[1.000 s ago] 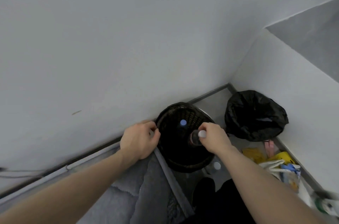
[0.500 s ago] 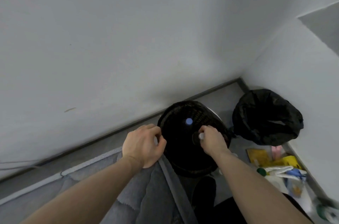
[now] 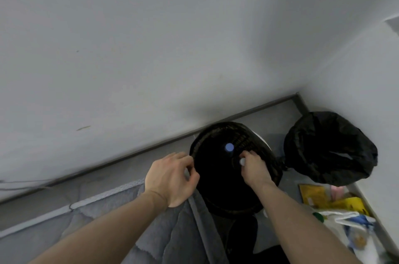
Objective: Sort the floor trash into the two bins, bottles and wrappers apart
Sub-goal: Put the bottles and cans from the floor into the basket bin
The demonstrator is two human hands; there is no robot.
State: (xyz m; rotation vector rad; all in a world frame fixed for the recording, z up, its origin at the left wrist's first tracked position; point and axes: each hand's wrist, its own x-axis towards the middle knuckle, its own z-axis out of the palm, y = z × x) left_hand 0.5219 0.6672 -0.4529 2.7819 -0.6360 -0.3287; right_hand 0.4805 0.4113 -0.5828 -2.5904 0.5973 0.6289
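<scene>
Mattress (image 3: 168, 231): grey quilted edge at lower left, running up to the wicker bin.
Left hand (image 3: 170, 177): at the left rim of the wicker bin, fingers (image 3: 190, 172) curled; something pale shows between them, but what it is I cannot tell. Half a second ago it sat in the same place.
Wicker bin (image 3: 272, 168): dark woven basket by the wall, a blue-capped bottle (image 3: 229, 147) already standing inside.
Right hand (image 3: 254, 168): fingers curled round a clear bottle (image 3: 242, 161), of which little but the white cap shows; it is now lower, inside the bin mouth, where a second ago it was held at the rim.
Meaning: the bottle is probably about to be let go, so bottles are collecting here.
Bagged bin (image 3: 330, 147): black liner, just right of the wicker bin, apparently the one for wrappers.
Floor trash (image 3: 336, 205): yellow packets, white and blue wrappers lie along the right wall, not yet sorted.
</scene>
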